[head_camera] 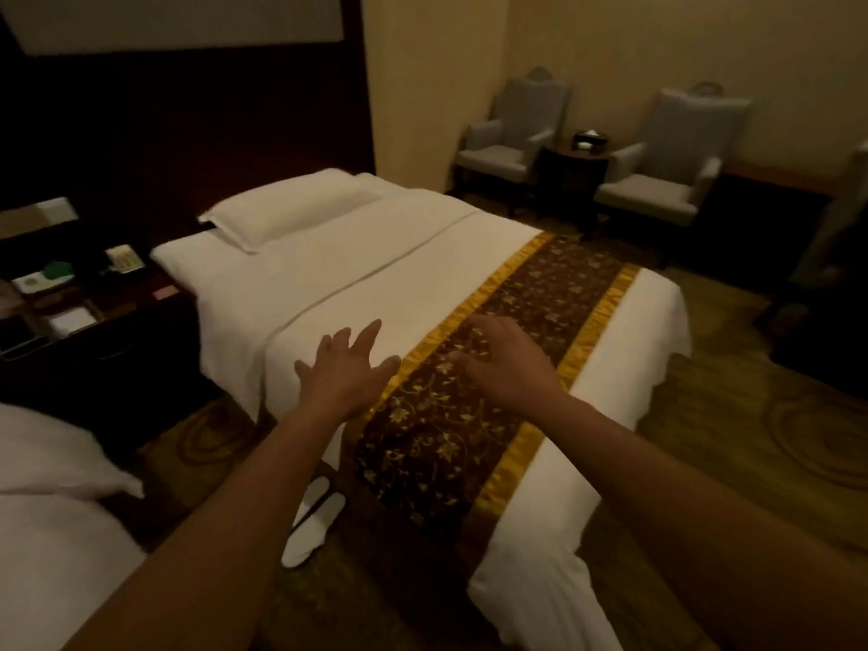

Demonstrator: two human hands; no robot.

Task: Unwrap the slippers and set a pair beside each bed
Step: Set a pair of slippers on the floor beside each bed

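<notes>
Slippers (310,528), white and apparently already out of their wrapping, are seen as a pair on the carpet just beside the bed (375,256), at its near side, close to where the brown and gold runner (469,415) hangs down. The pair is partly hidden by the left forearm, so its exact alignment cannot be told.

This bed's pair is judged to be placed. If any straightening is wanted, the two slippers should be laid parallel, with their toes pointing away from the bed and clear of the hanging sheet. A second bed (47,533) is glimpsed across the aisle from the first, and no slippers are seen beside it; that side is judged to remain to be checked or served.

The left hand (347,373) is held over the bed's near edge with its fingers spread wide, and nothing is gripped. The right hand (502,364) is held over the runner with its fingers loosely bent, also empty. Whether either palm touches the cover cannot be told.
</notes>
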